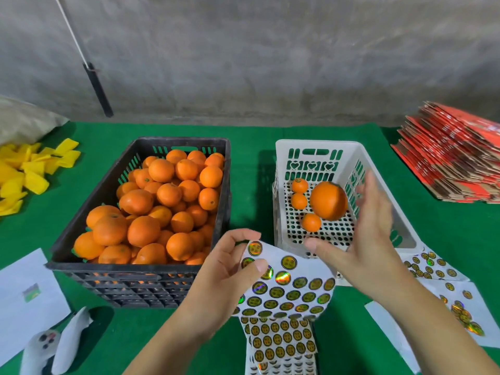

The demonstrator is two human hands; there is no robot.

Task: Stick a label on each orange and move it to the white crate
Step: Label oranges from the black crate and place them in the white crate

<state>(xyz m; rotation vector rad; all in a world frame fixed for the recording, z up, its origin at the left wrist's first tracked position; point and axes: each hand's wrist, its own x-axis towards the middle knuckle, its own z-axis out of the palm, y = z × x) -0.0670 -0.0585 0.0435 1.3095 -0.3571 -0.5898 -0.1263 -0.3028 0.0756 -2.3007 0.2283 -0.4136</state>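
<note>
Your left hand pinches the label sheet between thumb and curled fingers, above the green worktop. Your right hand is spread, fingers straight, gripping nothing; the orange appears just beside its blurred fingertips, over the white crate. Three smaller-looking oranges lie on the crate floor. The black crate to the left holds the remaining fruit.

white crate plastic, label sheet glossy paper, tablecloth matt felt.
</note>
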